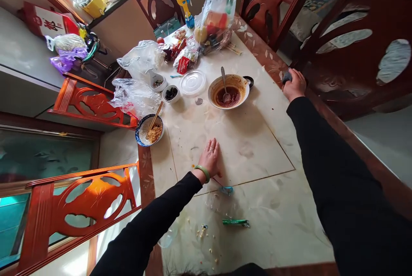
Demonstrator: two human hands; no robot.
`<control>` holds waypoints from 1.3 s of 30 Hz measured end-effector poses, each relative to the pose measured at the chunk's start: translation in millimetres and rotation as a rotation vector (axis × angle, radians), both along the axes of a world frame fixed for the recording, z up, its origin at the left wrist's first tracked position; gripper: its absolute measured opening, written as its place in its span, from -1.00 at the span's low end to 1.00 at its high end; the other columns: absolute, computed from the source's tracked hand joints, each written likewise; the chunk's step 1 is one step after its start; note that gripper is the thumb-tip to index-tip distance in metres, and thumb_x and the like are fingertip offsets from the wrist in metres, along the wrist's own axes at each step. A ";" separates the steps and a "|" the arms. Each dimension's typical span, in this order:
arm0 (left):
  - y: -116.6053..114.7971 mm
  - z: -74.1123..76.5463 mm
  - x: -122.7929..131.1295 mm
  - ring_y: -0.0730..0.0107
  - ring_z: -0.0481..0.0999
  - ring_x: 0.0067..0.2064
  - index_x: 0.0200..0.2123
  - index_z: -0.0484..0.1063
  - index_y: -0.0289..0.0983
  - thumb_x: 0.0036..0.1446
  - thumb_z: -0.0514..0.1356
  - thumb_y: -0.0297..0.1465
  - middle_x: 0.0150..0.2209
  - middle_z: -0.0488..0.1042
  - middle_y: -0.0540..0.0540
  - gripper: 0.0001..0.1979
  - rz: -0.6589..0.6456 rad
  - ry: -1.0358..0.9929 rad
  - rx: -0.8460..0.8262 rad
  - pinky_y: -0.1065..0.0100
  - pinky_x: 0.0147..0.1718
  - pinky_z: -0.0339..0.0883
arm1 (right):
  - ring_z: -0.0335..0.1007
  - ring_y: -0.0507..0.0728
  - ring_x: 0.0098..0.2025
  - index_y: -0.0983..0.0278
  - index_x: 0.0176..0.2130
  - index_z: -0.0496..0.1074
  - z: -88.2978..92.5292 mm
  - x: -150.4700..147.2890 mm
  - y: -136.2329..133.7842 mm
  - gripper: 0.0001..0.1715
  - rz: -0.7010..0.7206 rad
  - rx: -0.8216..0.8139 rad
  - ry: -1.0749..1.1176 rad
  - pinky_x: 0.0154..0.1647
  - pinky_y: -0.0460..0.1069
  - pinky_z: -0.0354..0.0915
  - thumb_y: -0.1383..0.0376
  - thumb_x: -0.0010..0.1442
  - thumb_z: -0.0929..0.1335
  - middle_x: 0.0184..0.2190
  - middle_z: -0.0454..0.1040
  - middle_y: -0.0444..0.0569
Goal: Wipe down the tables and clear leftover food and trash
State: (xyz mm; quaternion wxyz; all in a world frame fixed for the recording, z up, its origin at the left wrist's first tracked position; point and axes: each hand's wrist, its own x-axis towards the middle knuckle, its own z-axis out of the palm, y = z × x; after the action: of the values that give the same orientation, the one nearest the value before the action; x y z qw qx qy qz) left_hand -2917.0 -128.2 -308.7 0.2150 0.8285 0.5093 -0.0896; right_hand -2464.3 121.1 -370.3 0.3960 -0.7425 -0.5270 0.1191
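My left hand (210, 159), a green bangle (203, 174) at its wrist, lies on the pale tabletop (257, 149) with its fingers stretched out. Just below it are a clear bluish plastic piece (227, 190), a green wrapper tube (234, 222) and scattered crumbs (202, 231). At the table's right edge my right hand (296, 85) is closed around a small dark grey lump (286, 77), mostly covered by the fingers. Between the hands, farther back, stands a bowl of reddish-brown paste (229, 91) with a metal spoon (224, 80) in it.
A blue-rimmed bowl (140, 134) with chopsticks and crumbly food sits at the left edge. Behind are small white bowls (170, 100), a clear lid (193, 83), plastic bags (140, 59) and a toy (184, 3). Wooden chairs (86, 198) surround the table.
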 end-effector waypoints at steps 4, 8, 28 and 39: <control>-0.2 0.4 0.1 -0.37 -0.27 0.62 0.57 -0.07 -0.46 -0.51 0.71 -0.31 0.59 -0.22 -0.63 0.61 0.007 -0.002 -0.006 -0.20 0.58 -0.10 | 0.32 0.27 0.41 0.11 0.25 0.55 7.0 -29.0 4.1 -0.36 0.241 0.017 -0.049 0.58 0.22 0.14 0.43 0.29 0.24 0.32 0.51 -0.16; 1.9 3.0 2.8 -0.37 -0.26 0.62 0.56 -0.07 -0.46 -0.49 0.71 -0.32 0.59 -0.22 -0.62 0.59 0.003 0.008 -0.019 -0.19 0.59 -0.12 | 0.44 0.27 0.32 0.12 0.09 0.64 16.0 -80.6 -38.3 -0.34 0.502 0.045 -0.028 0.52 0.22 0.25 0.53 0.15 0.26 0.22 0.60 -0.09; 9.5 10.7 15.3 -0.26 -0.35 0.63 0.58 -0.14 -0.50 -0.43 0.67 -0.31 0.60 -0.33 -0.57 0.59 0.020 0.088 -0.074 -0.02 0.60 -0.26 | 0.30 0.37 0.41 0.38 0.23 0.52 19.6 -109.4 -141.4 -0.28 0.044 0.008 -0.020 0.53 0.42 0.09 0.47 0.09 0.28 0.32 0.47 0.32; 9.4 9.8 14.9 -0.30 -0.31 0.63 0.59 -0.13 -0.47 -0.42 0.67 -0.31 0.60 -0.32 -0.58 0.58 0.006 0.063 -0.064 -0.10 0.59 -0.22 | 0.20 0.44 0.50 0.46 0.33 0.46 13.1 -90.7 -153.7 -0.19 0.174 -0.047 -0.158 0.56 0.44 0.07 0.49 0.12 0.25 0.40 0.37 0.37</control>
State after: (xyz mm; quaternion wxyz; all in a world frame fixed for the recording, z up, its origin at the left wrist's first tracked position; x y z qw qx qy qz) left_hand -2902.2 -118.8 -298.9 0.2256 0.8165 0.5150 -0.1313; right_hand -2555.0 -32.6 -357.2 0.3239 -0.7100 -0.6162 0.1064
